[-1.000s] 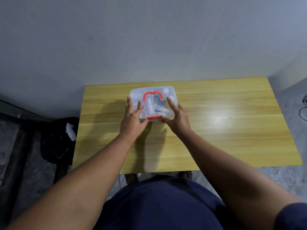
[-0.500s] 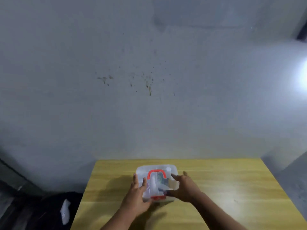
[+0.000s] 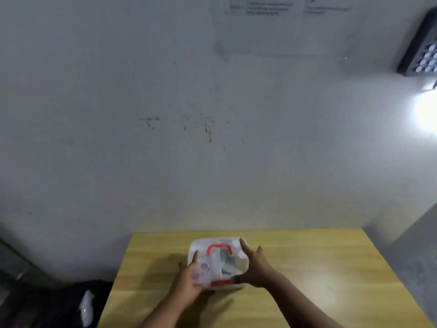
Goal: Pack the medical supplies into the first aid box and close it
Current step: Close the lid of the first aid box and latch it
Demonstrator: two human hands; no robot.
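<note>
The clear plastic first aid box (image 3: 227,241) with a red handle (image 3: 217,247) and red latch (image 3: 221,283) sat lid-on at the wooden desk's (image 3: 307,268) far middle, showing no readable label. Blurred white supplies lay inside. The left hand (image 3: 188,280) and right hand (image 3: 256,268) flanked it, straight open fingers (image 3: 244,246) pressed against it. Print on a wall sheet (image 3: 283,8) above was illegible.

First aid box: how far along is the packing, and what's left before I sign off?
Looks done: supplies show through the clear first aid box, its lid on; none lie on the visible table. In hand: the left hand and right hand press its sides, right thumb by the red latch. Left: the latch is too blurry to judge; confirm it snapped, then release.
</note>
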